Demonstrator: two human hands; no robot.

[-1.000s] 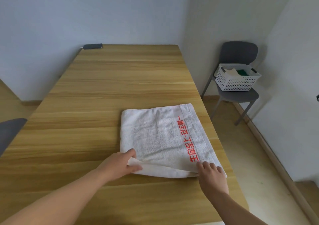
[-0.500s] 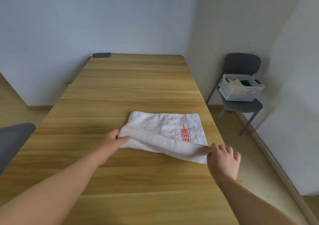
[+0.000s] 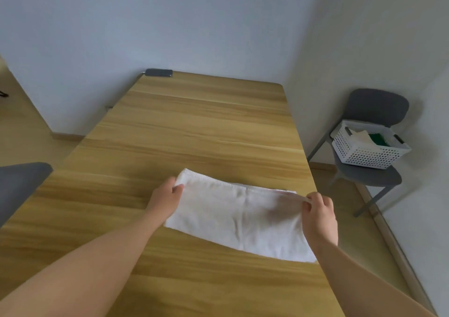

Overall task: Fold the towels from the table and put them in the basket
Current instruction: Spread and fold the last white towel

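At far corners of towel (image 3: 240,222), left hand (image 3: 167,196) and right hand (image 3: 319,213), both pinch-tight.

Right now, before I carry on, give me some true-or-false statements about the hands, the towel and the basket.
1. The left hand and the right hand each pinch a far corner of the white towel. True.
2. The basket stands on the table. False: it sits on the grey chair beside the table.
3. The basket is empty. False: white and green items lie in it.
4. A dark flat object lies at the table's far left corner. True.
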